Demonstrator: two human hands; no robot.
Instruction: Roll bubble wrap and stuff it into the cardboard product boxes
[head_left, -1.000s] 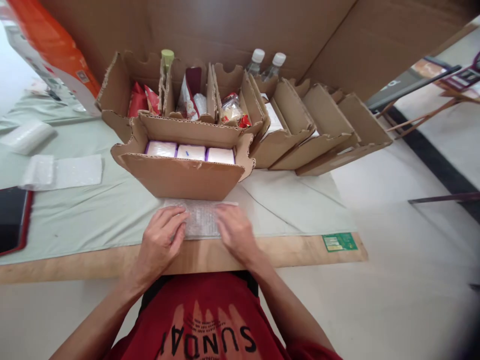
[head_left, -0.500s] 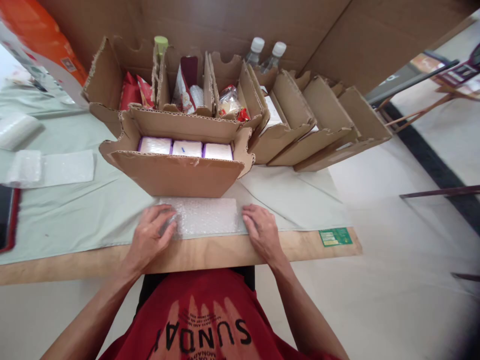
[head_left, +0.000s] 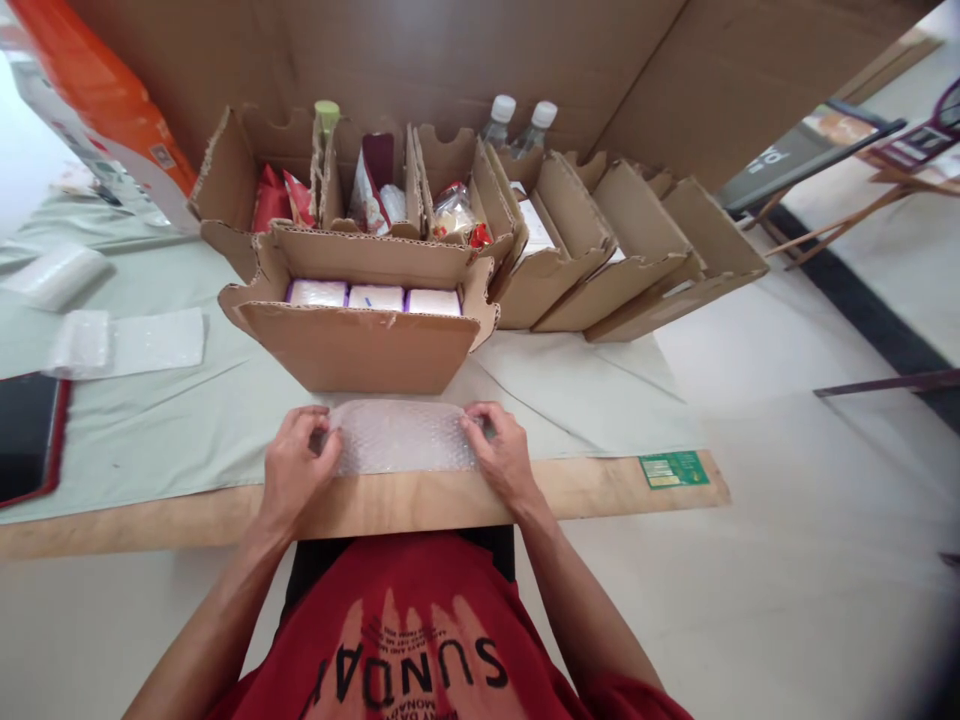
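A strip of clear bubble wrap (head_left: 401,440) lies across the table's front edge, directly before me. My left hand (head_left: 298,455) pinches its left end between thumb and fingers. At the other end, my right hand (head_left: 496,450) has its thumb and fingertips closed on the right side of the sheet. Just behind the wrap stands an open cardboard box (head_left: 367,350) holding three white packs with purple edges (head_left: 375,297).
Behind stand several cardboard bins (head_left: 555,270), some with red packets (head_left: 285,200). Two capped bottles (head_left: 534,128) rise behind them. At left lie rolled bubble wrap (head_left: 60,275), another bubble wrap piece (head_left: 154,340) and a dark red-edged tablet (head_left: 30,435).
Both hands have closed on the ends of the bubble wrap, the right moving inward to reach it. The view has shifted slightly.
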